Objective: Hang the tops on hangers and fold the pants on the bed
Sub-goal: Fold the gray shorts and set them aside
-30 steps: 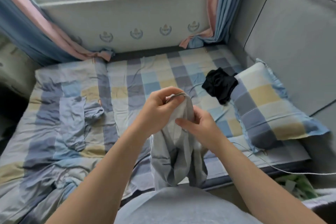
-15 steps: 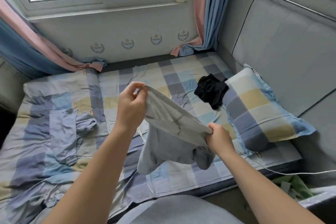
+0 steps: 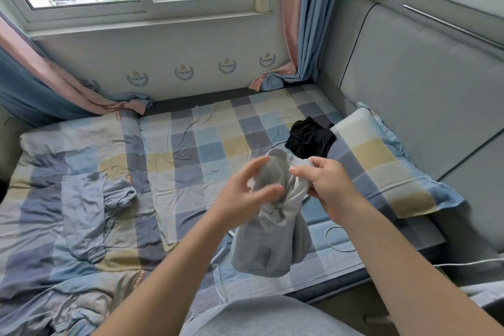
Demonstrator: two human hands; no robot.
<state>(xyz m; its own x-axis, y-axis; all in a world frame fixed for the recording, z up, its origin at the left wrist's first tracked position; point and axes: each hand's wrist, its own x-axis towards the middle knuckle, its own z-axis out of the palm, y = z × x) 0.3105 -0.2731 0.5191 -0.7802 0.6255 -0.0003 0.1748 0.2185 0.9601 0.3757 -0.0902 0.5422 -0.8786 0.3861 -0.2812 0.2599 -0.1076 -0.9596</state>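
Grey garment (image 3: 270, 248) hangs bunched in the air over the near edge of the bed (image 3: 191, 144), its shape too crumpled to tell top from pants. Far left on the bedding a blue-grey garment (image 3: 87, 213) lies spread but creased, not folded. Nearer the middle, the left hand (image 3: 245, 194) is spread loosely, its fingers (image 3: 257, 165) straight and brushing the grey cloth without gripping it. Just to its right, the right hand (image 3: 330, 185) pinches the garment's upper edge and carries its weight. Beyond it a black garment (image 3: 309, 139) sits in a heap against the pillow (image 3: 381, 166), and a white cable (image 3: 335, 237) loops on the sheet below. The step looks like sorting out this piece: next the left hand probably needs to catch a second edge so the cloth can be shaken open and identified.
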